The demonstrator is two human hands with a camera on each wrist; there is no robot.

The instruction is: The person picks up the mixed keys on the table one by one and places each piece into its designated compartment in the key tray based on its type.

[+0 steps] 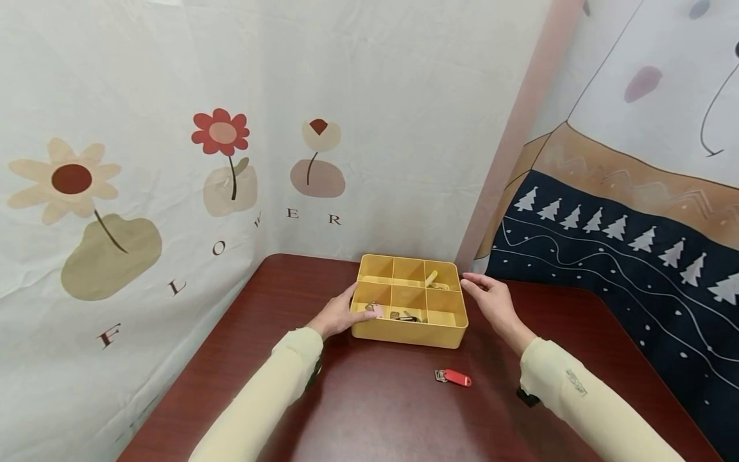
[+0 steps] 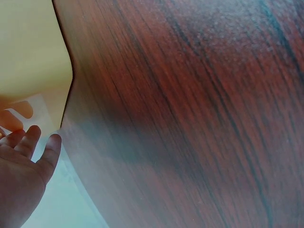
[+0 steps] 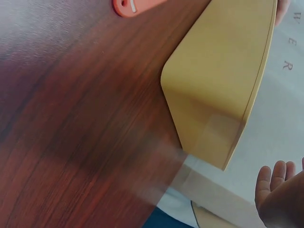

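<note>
A yellow divided box (image 1: 407,332) stands on the table, its compartments in two rows of three. My left hand (image 1: 339,314) holds its left side, thumb over the rim at the front-left corner, fingers along the outer wall. My right hand (image 1: 492,300) is beside the right wall, fingers fairly straight and holding nothing; the right wrist view shows them apart from the box. A yellow key tag (image 1: 431,278) lies in the back-right compartment. A pink tag (image 1: 378,310) is at front left, and a dark key tag (image 1: 407,318) with metal pieces at front middle.
On the dark red wood table (image 1: 369,398), a red key tag (image 1: 458,377) with a metal ring and key lies in front of the box. A white flower-print cloth (image 1: 392,128) hangs behind; a dark blue tree-print cloth (image 1: 606,282) borders the right side.
</note>
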